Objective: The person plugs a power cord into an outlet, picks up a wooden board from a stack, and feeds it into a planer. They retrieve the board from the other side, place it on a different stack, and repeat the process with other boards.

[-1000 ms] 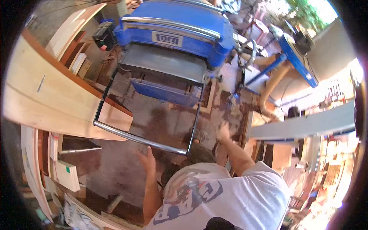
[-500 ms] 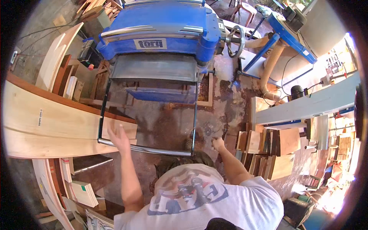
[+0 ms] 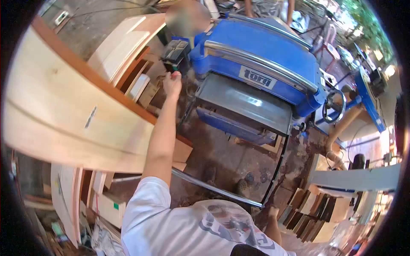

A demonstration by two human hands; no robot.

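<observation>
Left hand: fingertips (image 3: 172,87) are meeting the red button (image 3: 176,74); can't tell if gripping.
Right hand (image 3: 273,211): is hanging just beside the steel bar's (image 3: 218,190) right end; can't tell finger pose.
Red button: is sitting at the near edge of the dark switch box (image 3: 176,53).
Torq planer (image 3: 260,45): is standing right of the box.

Glossy metal machine bed (image 3: 239,99), smooth wood board (image 3: 72,115), cloth shirt (image 3: 171,226)

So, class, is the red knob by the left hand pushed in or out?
Cannot tell. The left hand partly covers the red knob at the black box; only a small red patch shows.
</observation>
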